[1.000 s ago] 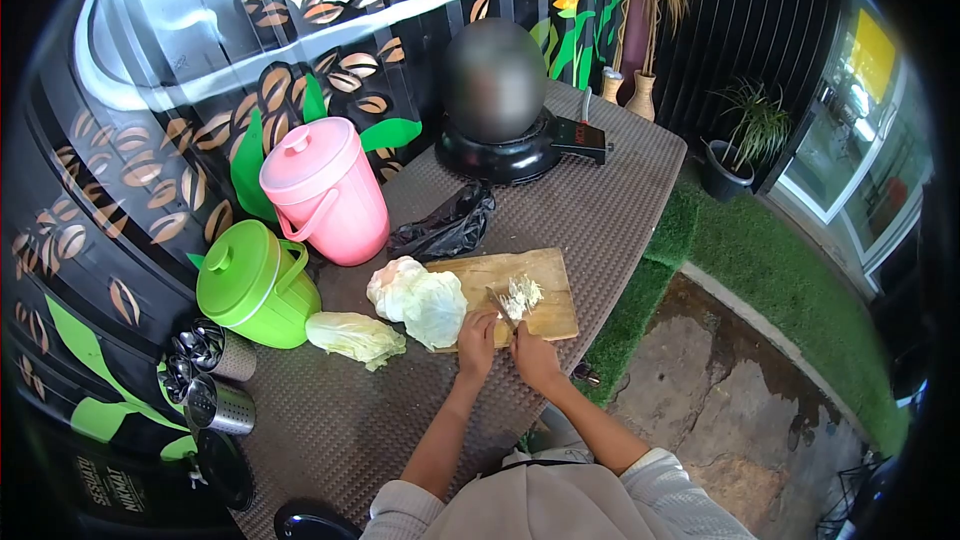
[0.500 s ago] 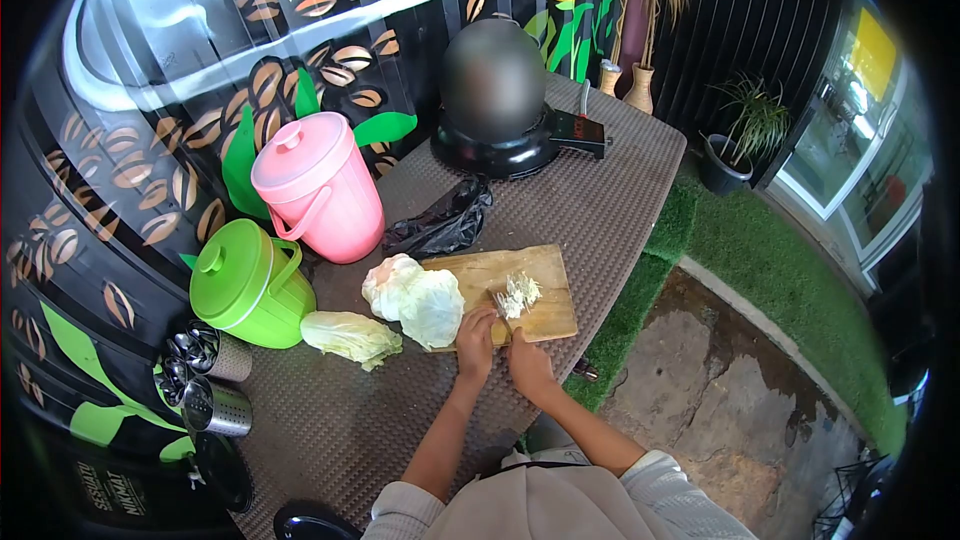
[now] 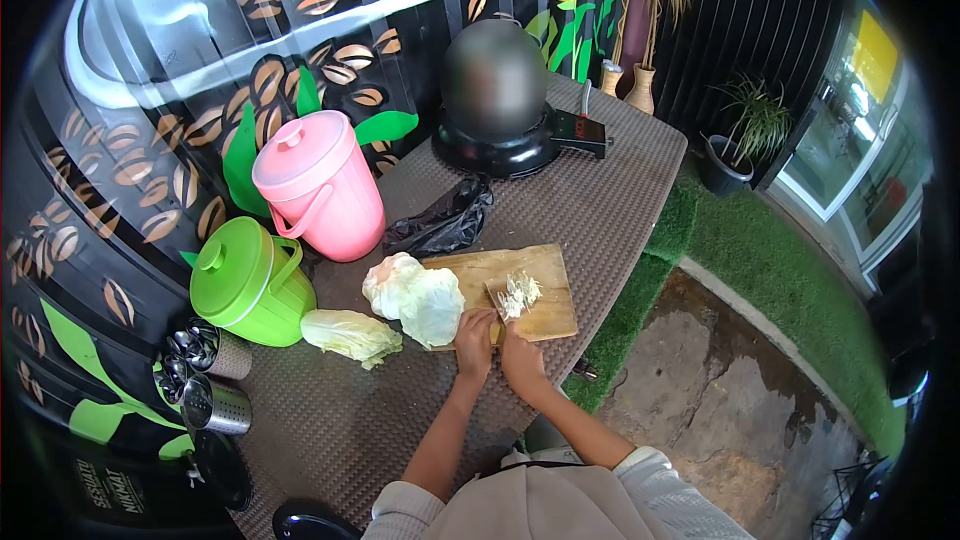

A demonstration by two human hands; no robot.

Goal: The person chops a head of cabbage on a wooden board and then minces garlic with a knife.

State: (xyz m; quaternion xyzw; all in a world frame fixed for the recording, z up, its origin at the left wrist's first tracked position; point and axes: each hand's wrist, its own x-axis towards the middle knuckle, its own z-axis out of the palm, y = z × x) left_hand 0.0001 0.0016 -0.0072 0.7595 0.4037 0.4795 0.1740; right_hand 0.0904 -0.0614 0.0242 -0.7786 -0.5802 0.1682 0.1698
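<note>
A wooden cutting board (image 3: pixel 552 312) lies on the table with a small heap of finely chopped pale vegetable (image 3: pixel 520 294) on it. My right hand (image 3: pixel 522 362) is closed round the handle of a knife (image 3: pixel 496 297), whose blade points away from me beside the heap. Close to the blade, my left hand (image 3: pixel 474 336) rests over the board's near edge with its fingers bent together; what they pinch, if anything, is hidden. Left of it, pale cabbage leaves (image 3: pixel 432 308) overlap the board's left end. An elongated napa cabbage (image 3: pixel 352 336) sits farther left on the table.
A black plastic bag (image 3: pixel 440 224) lies behind the board. Pink (image 3: pixel 325 195) and green (image 3: pixel 255 285) lidded buckets stand along the wall, near perforated metal holders (image 3: pixel 217 406) with cutlery. At the far end is a black round appliance (image 3: pixel 497 148). The table's right edge (image 3: pixel 640 230) drops to artificial grass.
My right hand has shifted slightly down and left, and the knife blade has moved a little beside the chopped heap. My left hand stays nearly in place.
</note>
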